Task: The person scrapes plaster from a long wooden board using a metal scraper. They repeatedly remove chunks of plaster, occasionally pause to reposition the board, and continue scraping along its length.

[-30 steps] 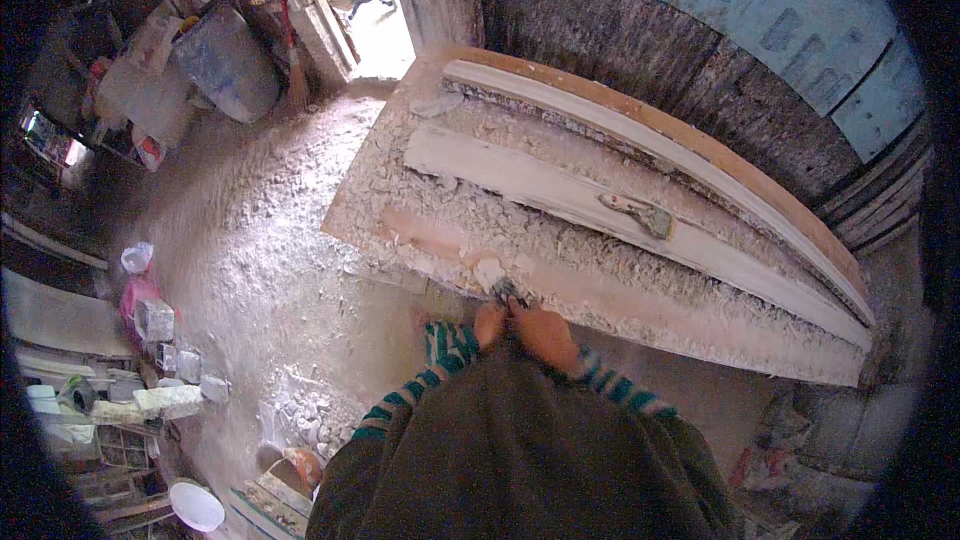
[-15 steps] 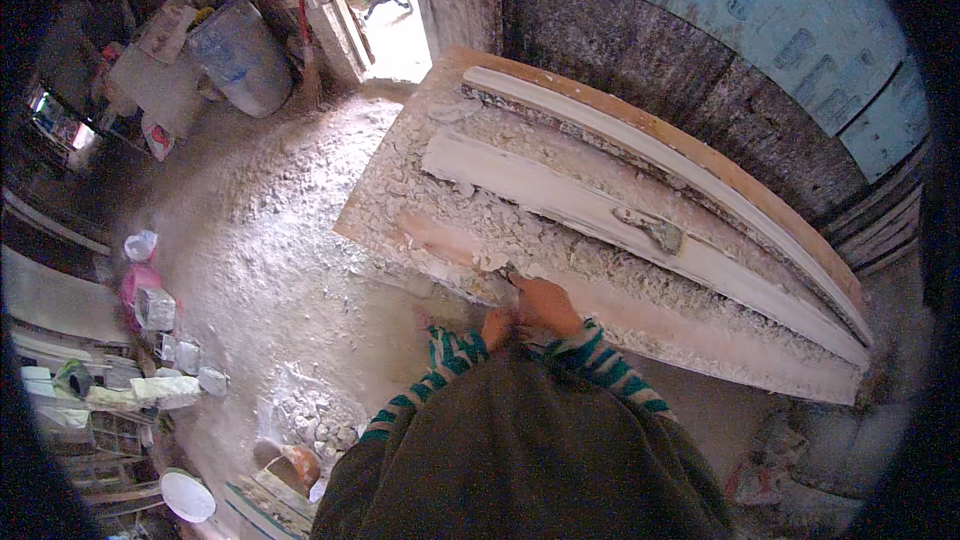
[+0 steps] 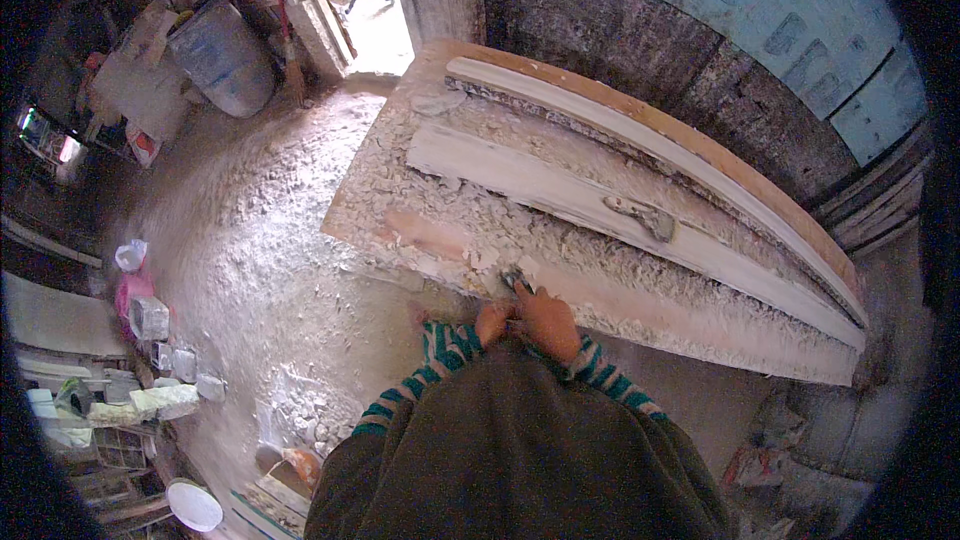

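My right hand (image 3: 549, 324) is closed around a small dark tool (image 3: 514, 278), perhaps a scraper. Its tip points away from me over the near edge of a wide board (image 3: 350, 205) strewn with pale plaster-like crumbs. Close against it, at my waist, my left hand (image 3: 493, 323) is closed too; whatever its fingers hold is hidden. Farther out, a long white plaster-like strip (image 3: 500, 168) lies along the board. A dusty tool (image 3: 650, 220) with a pale handle rests on that strip. A second long strip (image 3: 640, 135) runs beside the board's far edge.
Whitish debris covers the floor (image 3: 240, 230) to the left. A blue-grey barrel (image 3: 225, 58) stands by the bright doorway (image 3: 380, 30). Blocks (image 3: 165, 400) and a white round lid-like object (image 3: 194, 506) lie at lower left. A dark wall (image 3: 620, 50) with blue panels (image 3: 820, 30) rises behind the board.
My right hand has tipped forward, and more of the dark tool shows beyond its fingers. The whole view has shifted slightly; the tool on the strip stays in place.
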`<state>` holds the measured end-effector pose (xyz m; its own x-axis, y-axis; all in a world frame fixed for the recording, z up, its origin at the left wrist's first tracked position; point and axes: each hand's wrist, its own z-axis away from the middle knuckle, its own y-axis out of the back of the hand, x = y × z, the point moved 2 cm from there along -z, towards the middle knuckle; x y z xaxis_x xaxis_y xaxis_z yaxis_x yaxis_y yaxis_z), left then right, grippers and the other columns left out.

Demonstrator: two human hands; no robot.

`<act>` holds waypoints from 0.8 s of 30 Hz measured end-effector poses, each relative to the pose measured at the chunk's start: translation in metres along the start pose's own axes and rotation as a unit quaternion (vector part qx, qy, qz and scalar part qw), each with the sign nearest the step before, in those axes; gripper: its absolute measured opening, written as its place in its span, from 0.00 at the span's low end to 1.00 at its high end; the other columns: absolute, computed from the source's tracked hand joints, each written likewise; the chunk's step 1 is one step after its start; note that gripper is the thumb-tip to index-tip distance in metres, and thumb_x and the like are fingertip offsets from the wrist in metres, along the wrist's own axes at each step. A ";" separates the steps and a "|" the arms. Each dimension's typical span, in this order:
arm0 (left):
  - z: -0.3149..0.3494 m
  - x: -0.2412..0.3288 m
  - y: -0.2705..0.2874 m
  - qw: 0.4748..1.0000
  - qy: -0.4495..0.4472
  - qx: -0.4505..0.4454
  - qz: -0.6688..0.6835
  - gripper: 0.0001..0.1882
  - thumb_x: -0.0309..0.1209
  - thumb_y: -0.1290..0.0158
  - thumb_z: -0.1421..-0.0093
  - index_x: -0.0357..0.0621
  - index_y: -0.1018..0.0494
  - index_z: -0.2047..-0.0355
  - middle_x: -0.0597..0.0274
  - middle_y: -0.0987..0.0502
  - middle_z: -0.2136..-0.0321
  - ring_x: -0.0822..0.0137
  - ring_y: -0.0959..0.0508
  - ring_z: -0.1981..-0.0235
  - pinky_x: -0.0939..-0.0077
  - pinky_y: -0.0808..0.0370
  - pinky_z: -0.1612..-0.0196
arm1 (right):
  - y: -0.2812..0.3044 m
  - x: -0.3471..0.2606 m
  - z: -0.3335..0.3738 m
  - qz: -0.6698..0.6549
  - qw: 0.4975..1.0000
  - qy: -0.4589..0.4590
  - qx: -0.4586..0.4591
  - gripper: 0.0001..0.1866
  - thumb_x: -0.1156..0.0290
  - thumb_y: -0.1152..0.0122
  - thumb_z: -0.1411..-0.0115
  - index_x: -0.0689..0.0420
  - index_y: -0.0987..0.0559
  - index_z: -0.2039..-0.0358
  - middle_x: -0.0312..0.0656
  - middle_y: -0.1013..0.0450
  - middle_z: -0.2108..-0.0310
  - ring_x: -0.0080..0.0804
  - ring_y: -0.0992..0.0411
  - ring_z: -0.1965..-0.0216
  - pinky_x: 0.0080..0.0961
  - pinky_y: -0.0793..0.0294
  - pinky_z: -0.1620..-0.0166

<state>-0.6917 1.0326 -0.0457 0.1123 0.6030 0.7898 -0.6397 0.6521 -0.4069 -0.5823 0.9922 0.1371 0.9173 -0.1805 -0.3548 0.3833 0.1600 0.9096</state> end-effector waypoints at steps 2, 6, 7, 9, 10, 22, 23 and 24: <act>-0.011 -0.013 0.009 0.999 -0.019 0.025 -0.041 0.17 0.41 0.57 0.40 0.40 0.30 0.62 0.56 0.25 0.66 0.64 0.23 0.68 0.70 0.24 0.68 | -0.004 0.002 -0.006 0.029 1.000 0.000 -0.011 0.26 0.59 0.46 0.49 0.56 0.36 0.50 0.55 0.30 0.70 0.50 0.28 0.74 0.41 0.27 0.74; -0.014 -0.018 0.014 0.831 -0.294 0.054 -0.468 0.16 0.39 0.56 0.42 0.39 0.29 0.63 0.56 0.24 0.65 0.64 0.23 0.67 0.69 0.26 0.64 | -0.009 0.005 0.014 0.025 0.999 -0.016 -0.044 0.30 0.54 0.41 0.52 0.56 0.35 0.51 0.54 0.31 0.68 0.49 0.28 0.73 0.39 0.27 0.72; -0.018 -0.020 0.016 0.840 -0.274 0.057 -0.464 0.15 0.38 0.55 0.43 0.39 0.29 0.63 0.56 0.24 0.65 0.63 0.23 0.67 0.69 0.26 0.64 | -0.008 0.004 0.017 0.015 0.999 -0.019 -0.042 0.31 0.54 0.41 0.52 0.56 0.36 0.51 0.54 0.30 0.68 0.49 0.28 0.73 0.39 0.27 0.73; -0.020 -0.026 0.014 0.888 -0.242 0.047 -0.389 0.15 0.38 0.55 0.43 0.39 0.29 0.64 0.55 0.24 0.64 0.63 0.23 0.67 0.68 0.27 0.63 | -0.012 0.004 0.005 0.053 0.998 -0.013 -0.037 0.30 0.55 0.42 0.51 0.55 0.36 0.50 0.54 0.30 0.68 0.49 0.28 0.73 0.39 0.27 0.73; -0.021 -0.029 0.016 0.919 -0.230 0.043 -0.317 0.15 0.38 0.55 0.43 0.39 0.29 0.64 0.55 0.24 0.64 0.63 0.23 0.67 0.67 0.27 0.62 | -0.013 0.003 -0.003 0.072 0.997 -0.006 -0.034 0.30 0.55 0.43 0.50 0.55 0.36 0.49 0.53 0.30 0.68 0.49 0.28 0.73 0.39 0.27 0.73; -0.005 0.002 -0.003 1.000 -0.021 0.010 0.012 0.17 0.38 0.57 0.40 0.36 0.30 0.62 0.55 0.25 0.65 0.61 0.24 0.68 0.70 0.23 0.70 | -0.006 0.008 0.009 0.016 0.997 0.071 0.024 0.21 0.65 0.52 0.45 0.57 0.35 0.50 0.56 0.29 0.72 0.48 0.27 0.76 0.41 0.26 0.75; -0.005 -0.001 0.001 0.999 -0.002 0.024 -0.027 0.16 0.38 0.56 0.40 0.36 0.30 0.63 0.56 0.25 0.65 0.61 0.24 0.68 0.70 0.23 0.69 | -0.007 0.006 0.000 0.020 0.997 0.073 0.032 0.21 0.65 0.53 0.45 0.57 0.35 0.51 0.55 0.29 0.72 0.48 0.27 0.76 0.41 0.27 0.76; -0.008 -0.009 0.005 1.000 0.003 0.025 0.005 0.16 0.38 0.56 0.40 0.36 0.30 0.62 0.56 0.25 0.66 0.61 0.23 0.68 0.69 0.23 0.69 | -0.008 0.005 -0.008 0.023 0.996 0.076 0.040 0.21 0.65 0.53 0.45 0.57 0.35 0.51 0.55 0.29 0.73 0.48 0.27 0.76 0.42 0.27 0.76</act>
<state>-0.6900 1.0339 -0.0584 0.1105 0.6119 0.7832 -0.6778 0.6227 -0.3909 -0.5801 0.9982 0.1263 0.9419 -0.0256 -0.3349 0.3359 0.0851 0.9381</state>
